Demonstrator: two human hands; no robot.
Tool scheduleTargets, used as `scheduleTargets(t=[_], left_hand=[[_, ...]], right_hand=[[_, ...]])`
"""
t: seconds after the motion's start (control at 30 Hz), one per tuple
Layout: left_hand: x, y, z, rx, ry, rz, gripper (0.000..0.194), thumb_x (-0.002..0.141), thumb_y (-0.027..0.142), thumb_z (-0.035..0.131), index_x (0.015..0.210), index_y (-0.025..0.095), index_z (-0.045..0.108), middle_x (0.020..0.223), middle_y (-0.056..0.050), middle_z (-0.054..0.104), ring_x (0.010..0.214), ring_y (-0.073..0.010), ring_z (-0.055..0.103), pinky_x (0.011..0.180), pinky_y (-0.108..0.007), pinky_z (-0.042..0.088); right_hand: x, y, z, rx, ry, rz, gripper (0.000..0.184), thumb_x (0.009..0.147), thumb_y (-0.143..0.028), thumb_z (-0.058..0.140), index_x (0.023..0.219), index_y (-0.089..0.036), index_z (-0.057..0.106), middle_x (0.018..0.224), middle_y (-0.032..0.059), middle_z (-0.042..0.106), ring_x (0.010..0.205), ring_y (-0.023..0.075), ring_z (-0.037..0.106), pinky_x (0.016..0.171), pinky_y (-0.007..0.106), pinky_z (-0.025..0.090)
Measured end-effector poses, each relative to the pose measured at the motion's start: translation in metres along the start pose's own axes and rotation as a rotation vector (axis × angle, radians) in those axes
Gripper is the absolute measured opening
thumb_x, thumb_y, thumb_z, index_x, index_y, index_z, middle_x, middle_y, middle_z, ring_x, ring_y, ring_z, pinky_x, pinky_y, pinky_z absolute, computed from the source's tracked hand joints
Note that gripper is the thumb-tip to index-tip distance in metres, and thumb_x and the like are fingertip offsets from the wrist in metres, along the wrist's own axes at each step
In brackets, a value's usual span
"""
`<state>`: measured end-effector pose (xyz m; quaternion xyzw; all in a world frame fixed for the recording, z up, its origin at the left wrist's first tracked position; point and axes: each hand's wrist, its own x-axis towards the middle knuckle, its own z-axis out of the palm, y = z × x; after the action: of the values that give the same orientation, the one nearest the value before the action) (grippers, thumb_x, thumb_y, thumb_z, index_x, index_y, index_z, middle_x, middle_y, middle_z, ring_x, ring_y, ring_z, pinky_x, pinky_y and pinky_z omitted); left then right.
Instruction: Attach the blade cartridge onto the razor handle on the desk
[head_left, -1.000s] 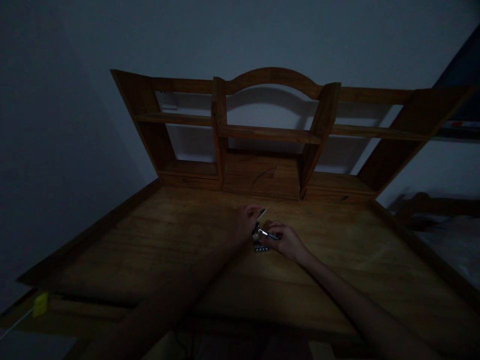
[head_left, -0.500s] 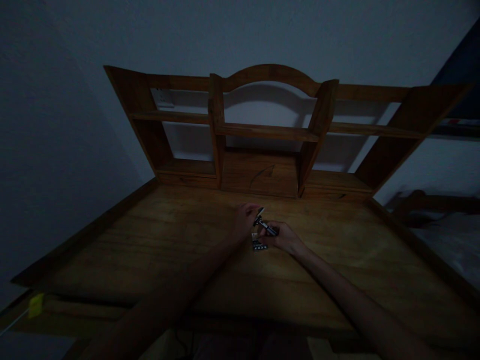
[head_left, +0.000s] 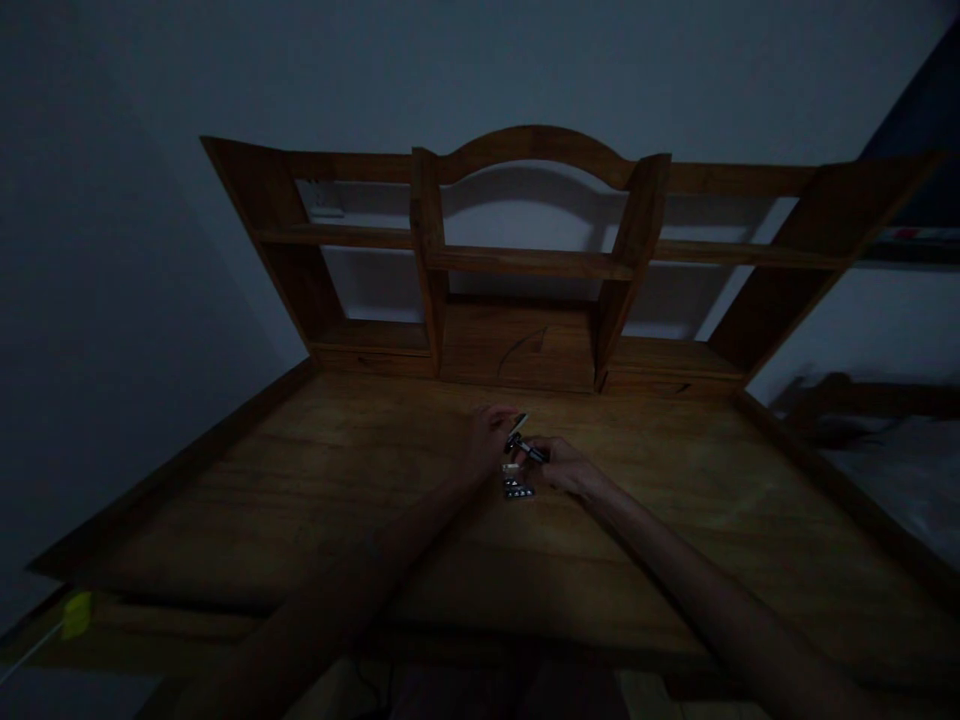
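Observation:
Both my hands meet over the middle of a wooden desk in dim light. My left hand is closed on a small thin light-edged piece that I cannot name. My right hand is closed on a small dark metal tool whose tip points at the left hand. Just below the hands a small dark packet with pale dots lies flat on the desk.
A wooden hutch with shelves and an arched top stands at the back of the desk against a pale wall. Raised rails run along both desk sides. A yellow object sits low at the left. A bed lies to the right.
The hands have stayed together over the desk's middle. The tool in my right hand has tilted and shifted slightly towards the left hand. The view has drifted a little.

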<state>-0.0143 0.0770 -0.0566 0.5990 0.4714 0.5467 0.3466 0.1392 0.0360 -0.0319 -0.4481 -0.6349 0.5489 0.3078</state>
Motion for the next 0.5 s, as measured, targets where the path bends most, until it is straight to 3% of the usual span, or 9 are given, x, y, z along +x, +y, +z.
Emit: scheduleTargets(t=[0.27, 0.4, 0.5], left_hand=[[0.002, 0.000, -0.004, 0.186, 0.000, 0.038, 0.019, 0.084, 0.021, 0.052, 0.098, 0.018, 0.065, 0.102, -0.007, 0.065, 0.090, -0.0167, 0.063, 0.082, -0.030, 0.051], [0.001, 0.003, -0.011, 0.290, -0.008, 0.043, 0.022, 0.073, 0.017, 0.062, 0.095, 0.020, 0.065, 0.101, -0.007, 0.064, 0.093, -0.0201, 0.060, 0.089, -0.034, 0.047], [-0.010, 0.011, -0.020, 0.340, -0.056, 0.062, 0.021, 0.064, 0.016, 0.070, 0.085, 0.021, 0.066, 0.092, -0.006, 0.065, 0.092, -0.0226, 0.059, 0.091, -0.034, 0.045]], right_hand=[[0.000, 0.008, -0.008, -0.106, 0.006, -0.015, 0.019, 0.056, -0.019, 0.071, 0.074, -0.016, 0.065, 0.065, -0.0035, 0.060, 0.054, 0.0093, 0.049, 0.048, 0.018, 0.036], [-0.006, 0.002, -0.021, -0.173, -0.018, 0.029, 0.024, 0.055, -0.019, 0.070, 0.078, -0.016, 0.066, 0.058, -0.0048, 0.057, 0.044, 0.0073, 0.041, 0.041, 0.018, 0.029], [-0.016, 0.005, -0.037, -0.203, 0.002, -0.004, 0.021, 0.054, -0.017, 0.068, 0.074, -0.015, 0.066, 0.058, -0.0034, 0.058, 0.047, 0.0088, 0.045, 0.044, 0.019, 0.032]])
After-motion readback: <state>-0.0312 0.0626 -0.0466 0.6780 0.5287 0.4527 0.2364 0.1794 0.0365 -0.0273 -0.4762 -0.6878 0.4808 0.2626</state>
